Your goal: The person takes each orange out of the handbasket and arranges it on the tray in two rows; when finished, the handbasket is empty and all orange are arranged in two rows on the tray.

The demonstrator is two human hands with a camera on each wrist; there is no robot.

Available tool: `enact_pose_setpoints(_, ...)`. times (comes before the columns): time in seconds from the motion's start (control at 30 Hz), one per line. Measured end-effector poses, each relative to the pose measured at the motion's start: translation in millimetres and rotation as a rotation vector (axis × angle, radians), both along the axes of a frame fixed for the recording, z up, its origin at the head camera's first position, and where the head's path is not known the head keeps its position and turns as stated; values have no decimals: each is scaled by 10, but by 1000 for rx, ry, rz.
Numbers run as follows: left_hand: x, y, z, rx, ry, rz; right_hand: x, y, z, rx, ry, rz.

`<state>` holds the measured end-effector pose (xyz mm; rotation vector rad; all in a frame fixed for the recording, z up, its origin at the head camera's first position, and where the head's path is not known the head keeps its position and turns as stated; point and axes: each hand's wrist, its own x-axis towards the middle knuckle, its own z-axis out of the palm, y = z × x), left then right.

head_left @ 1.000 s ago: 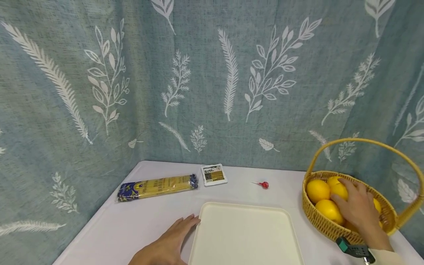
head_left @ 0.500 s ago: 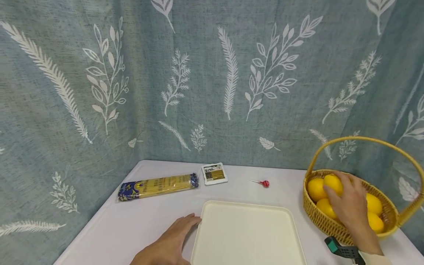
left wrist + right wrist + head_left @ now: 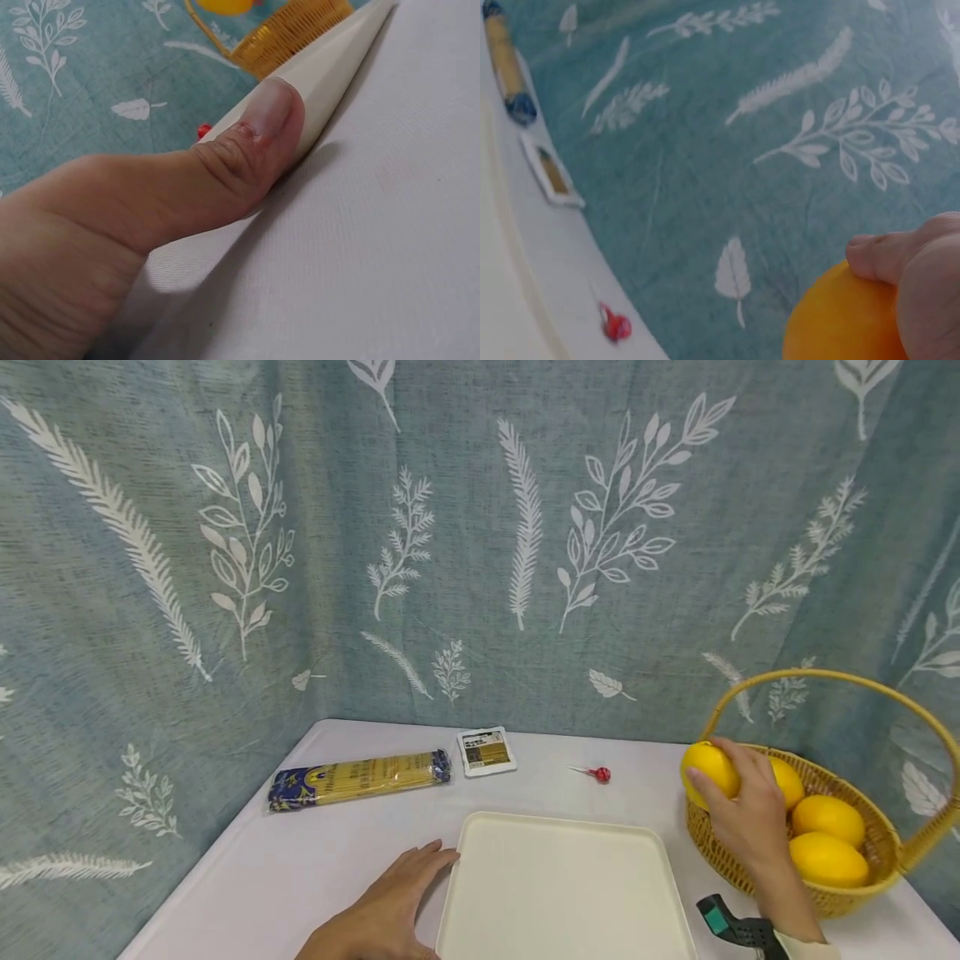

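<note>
My right hand (image 3: 750,814) grips an orange (image 3: 708,774), yellowish in the head view, with thumb and fingers round it. Hand and fruit are over the left side of a wicker basket (image 3: 885,839) with a tall arched handle. Several more of these fruits lie in the basket, one partly hidden behind my hand. In the right wrist view the held orange (image 3: 840,319) shows below my thumb. My left hand (image 3: 386,906) rests at the left edge of a cream square tray (image 3: 562,885), fingers extended. The left thumb (image 3: 262,127) lies against the tray's side in the left wrist view.
Behind the tray lie a long pack of dry noodles (image 3: 360,779), a small white-edged flat packet (image 3: 486,752) and a red lollipop (image 3: 600,774). A green leaf-patterned curtain (image 3: 480,568) hangs around the white table (image 3: 300,860).
My right hand has lifted the orange out from among the others and moved left toward the basket's rim. My left hand stays at the tray's edge.
</note>
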<state>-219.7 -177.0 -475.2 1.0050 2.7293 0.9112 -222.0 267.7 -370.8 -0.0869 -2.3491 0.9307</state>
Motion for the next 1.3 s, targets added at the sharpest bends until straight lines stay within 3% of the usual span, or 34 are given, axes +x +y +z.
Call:
enact_pose_setpoints(0.27,10,14,-1,-15,69,-11,-55,-439,57,-69,76,119)
enact_pose_setpoints(0.53,53,38,29,-13,-20,45,-118,-870,-32,-317,-52,308)
enact_pose_setpoints(0.77,50,48,12,7,-27,58,-178,-1113,-168,-314,-105,417)
enact_pose_setpoints(1.3,55,49,5,5,-90,96,-247,-1693,-548,-276,-170,539)
